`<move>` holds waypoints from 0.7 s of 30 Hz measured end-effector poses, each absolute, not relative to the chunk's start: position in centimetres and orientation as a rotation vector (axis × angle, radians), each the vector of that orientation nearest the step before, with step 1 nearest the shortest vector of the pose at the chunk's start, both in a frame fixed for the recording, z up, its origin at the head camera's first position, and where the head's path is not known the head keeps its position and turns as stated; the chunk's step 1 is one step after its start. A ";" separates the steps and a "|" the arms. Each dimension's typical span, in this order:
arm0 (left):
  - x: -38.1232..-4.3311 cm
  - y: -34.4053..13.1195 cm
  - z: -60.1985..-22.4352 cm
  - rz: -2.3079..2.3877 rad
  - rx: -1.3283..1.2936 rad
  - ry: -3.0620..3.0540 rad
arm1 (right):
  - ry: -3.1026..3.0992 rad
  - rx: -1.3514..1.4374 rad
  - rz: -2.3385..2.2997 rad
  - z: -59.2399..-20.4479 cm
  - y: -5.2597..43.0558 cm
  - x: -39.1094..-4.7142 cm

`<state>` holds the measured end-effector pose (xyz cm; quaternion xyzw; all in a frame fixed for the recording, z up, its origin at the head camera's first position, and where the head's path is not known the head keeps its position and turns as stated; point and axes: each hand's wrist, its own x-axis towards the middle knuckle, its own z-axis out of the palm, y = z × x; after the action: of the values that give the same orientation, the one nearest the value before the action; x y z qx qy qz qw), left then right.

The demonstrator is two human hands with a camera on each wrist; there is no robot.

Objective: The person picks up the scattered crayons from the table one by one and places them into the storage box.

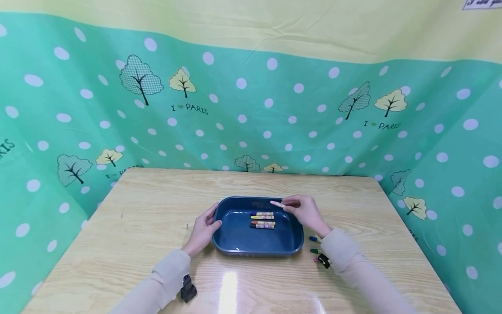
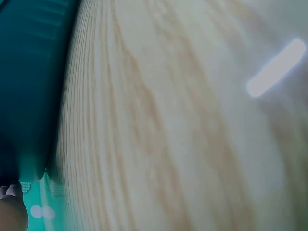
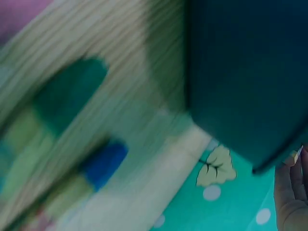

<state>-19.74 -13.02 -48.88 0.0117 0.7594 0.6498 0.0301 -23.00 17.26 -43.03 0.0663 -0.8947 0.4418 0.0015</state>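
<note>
A dark blue rectangular tray (image 1: 243, 245) lies on the table. My left hand (image 1: 203, 231) holds its left rim, thumb on the inner side and fingers along the outside. Over the tray's far right corner, my right hand (image 1: 303, 210) pinches a pale crayon (image 1: 276, 203) between thumb and fingers. Several crayons lie side by side in the tray, among them a yellow crayon (image 1: 262, 217) and a black crayon (image 1: 262, 226). In the right wrist view, the right hand's fingers (image 3: 285, 185) show at the tray's rim, mostly cut off by the frame.
Right of the tray, a blue crayon (image 1: 315, 239), a green crayon (image 1: 315, 250) and a pink-tipped crayon (image 1: 315, 260) lie on the wooden table (image 1: 157, 187), partly hidden by the right sleeve and wrist camera. A green dotted curtain (image 1: 270, 117) hangs behind the table.
</note>
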 end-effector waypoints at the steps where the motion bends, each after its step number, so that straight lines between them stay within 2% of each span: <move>1: -19.7 -13.0 -48.9 2.001 0.031 2.340 | -2.807 0.207 1.397 -43.2 16.9 -23.0; 21: -19.7 -13.1 -48.8 1.997 0.031 2.347 | -2.815 0.335 1.419 -46.4 13.0 -23.8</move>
<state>-19.66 -13.08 -48.82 0.0100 0.7613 0.6476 0.0297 -23.79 12.99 -46.41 0.1057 -0.8879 0.4475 -0.0144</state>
